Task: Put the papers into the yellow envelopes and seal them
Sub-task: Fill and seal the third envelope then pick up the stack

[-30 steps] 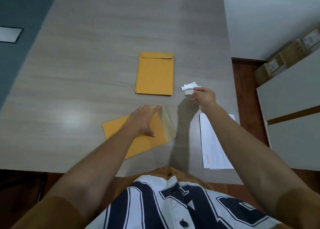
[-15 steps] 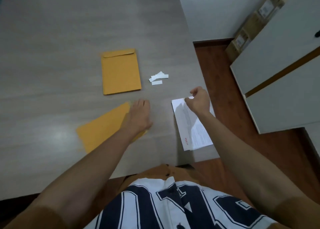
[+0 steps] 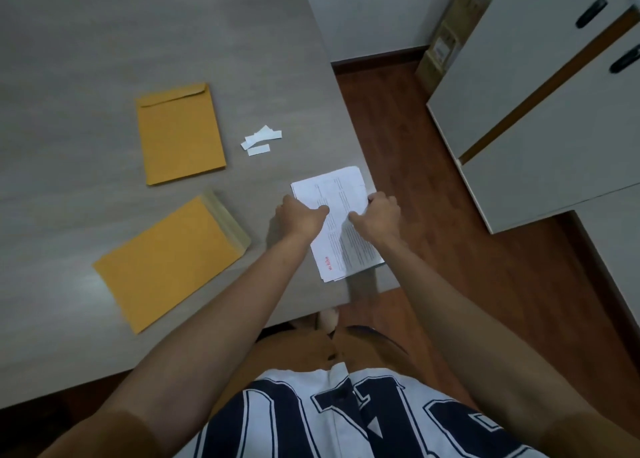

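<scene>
Grey wood-grain table (image 3: 104, 42), frame left; brown floor (image 3: 433, 187), white cabinets (image 3: 554, 128) right. Left hand (image 3: 302, 215) and right hand (image 3: 375, 219) pinching papers (image 3: 341, 194).

Yellow envelopes (image 3: 180, 133), white papers (image 3: 341, 222), grey table (image 3: 138, 35)

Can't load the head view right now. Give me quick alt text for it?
Both hands, left hand and right hand, grip a stack of printed papers at the table's right edge. To the left lie two yellow envelopes: the near envelope with its flap open, the far envelope flap-down, with small white paper strips beside it.
</scene>
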